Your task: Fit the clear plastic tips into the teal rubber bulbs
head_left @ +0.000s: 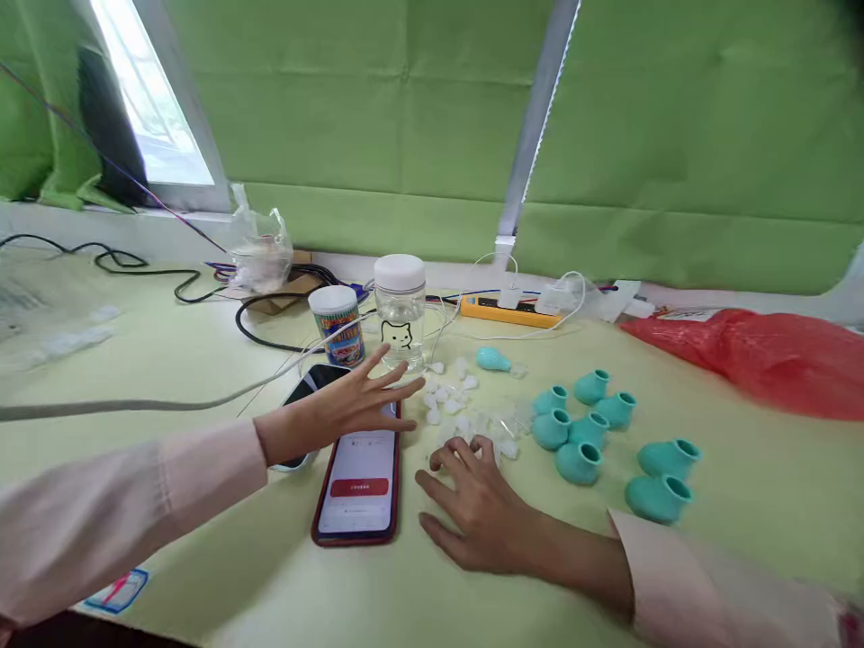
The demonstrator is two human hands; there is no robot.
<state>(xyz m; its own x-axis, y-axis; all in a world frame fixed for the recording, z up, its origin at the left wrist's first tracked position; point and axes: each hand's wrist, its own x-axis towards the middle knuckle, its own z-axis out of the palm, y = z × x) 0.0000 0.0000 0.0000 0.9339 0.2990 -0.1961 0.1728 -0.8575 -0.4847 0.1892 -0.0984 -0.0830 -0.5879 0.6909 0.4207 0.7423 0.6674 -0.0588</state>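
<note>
My left hand (357,399) hovers palm down with its fingers spread, across the upper part of a red-cased phone (359,490) whose screen is lit. I see nothing in it. Bent but apart, the fingers of my right hand (482,504) rest near the table beside a scatter of small white pieces (451,394); its palm side is hidden, and no held thing shows. Farther right stand several small teal rubbery bulbs (579,463) with round openings. One lighter turquoise bulb (492,359) lies on its side behind the white pieces, a clear tip at its end.
A second phone (311,385) lies partly under my left forearm. Behind are a patterned can (339,331), a clear jar (400,310) with a white lid and an orange power strip (506,310). Cables cross the left side. A red plastic bag (756,360) lies at right.
</note>
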